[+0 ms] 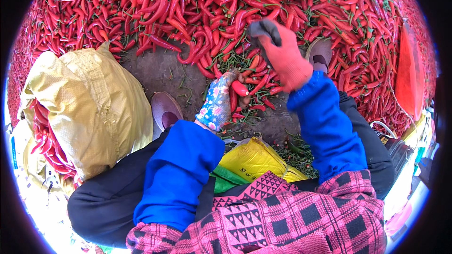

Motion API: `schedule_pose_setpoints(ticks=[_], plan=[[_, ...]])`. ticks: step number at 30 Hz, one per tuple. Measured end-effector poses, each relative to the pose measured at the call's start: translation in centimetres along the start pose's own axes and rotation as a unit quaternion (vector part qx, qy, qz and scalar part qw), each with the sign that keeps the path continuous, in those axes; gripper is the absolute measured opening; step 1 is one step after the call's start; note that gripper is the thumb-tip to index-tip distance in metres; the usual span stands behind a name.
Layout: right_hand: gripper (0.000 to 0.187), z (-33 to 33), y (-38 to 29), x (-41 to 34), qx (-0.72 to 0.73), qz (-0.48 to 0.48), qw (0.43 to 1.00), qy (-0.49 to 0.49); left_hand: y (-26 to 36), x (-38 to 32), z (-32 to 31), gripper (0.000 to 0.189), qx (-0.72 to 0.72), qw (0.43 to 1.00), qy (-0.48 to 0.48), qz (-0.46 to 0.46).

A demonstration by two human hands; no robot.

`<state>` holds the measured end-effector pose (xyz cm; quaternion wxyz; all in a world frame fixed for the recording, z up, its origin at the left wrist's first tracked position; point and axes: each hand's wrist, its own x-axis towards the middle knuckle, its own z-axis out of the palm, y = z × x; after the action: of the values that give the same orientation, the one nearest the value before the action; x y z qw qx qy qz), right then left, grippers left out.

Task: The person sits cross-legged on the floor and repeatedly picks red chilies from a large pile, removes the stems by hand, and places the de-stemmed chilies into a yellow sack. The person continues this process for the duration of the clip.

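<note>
My left hand, in a blue floral glove with bare fingertips, holds several red chili peppers with blunt, stemless ends towards me. My right hand wears a red knit glove with grey-coated fingers. It hovers above and right of the left hand, over the near edge of the pepper heap. Its fingers curl and blur, so I cannot see whether anything is between them. Loose green stems and more peppers lie just beyond and to the right of my left hand.
A pale yellow woven sack of red peppers stands at my left. Between my legs are a yellow printed bag, a green bag and a pile of green stems. My shoes rest beside the heap. A red plastic object stands at right.
</note>
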<state>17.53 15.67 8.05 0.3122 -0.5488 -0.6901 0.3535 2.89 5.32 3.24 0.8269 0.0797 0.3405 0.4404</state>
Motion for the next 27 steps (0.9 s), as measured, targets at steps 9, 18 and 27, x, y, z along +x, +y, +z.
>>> schedule_pose_setpoints(ticks=[9,18,27], plan=[[0.038,2.3,5.1,5.5,-0.445,-0.187,0.874,-0.057,-1.2,0.2,-1.9,0.026,0.033,0.988,0.146,0.045],[0.035,1.9,3.1,0.5,-0.262,-0.088,0.943,-0.185,-0.7,0.8,-1.0,0.031,0.103,0.970,0.196,0.095],[0.025,2.8,0.2,-5.5,-0.191,0.073,0.939,-0.275,-1.3,1.7,-0.8,0.016,0.029,0.929,0.297,0.217]])
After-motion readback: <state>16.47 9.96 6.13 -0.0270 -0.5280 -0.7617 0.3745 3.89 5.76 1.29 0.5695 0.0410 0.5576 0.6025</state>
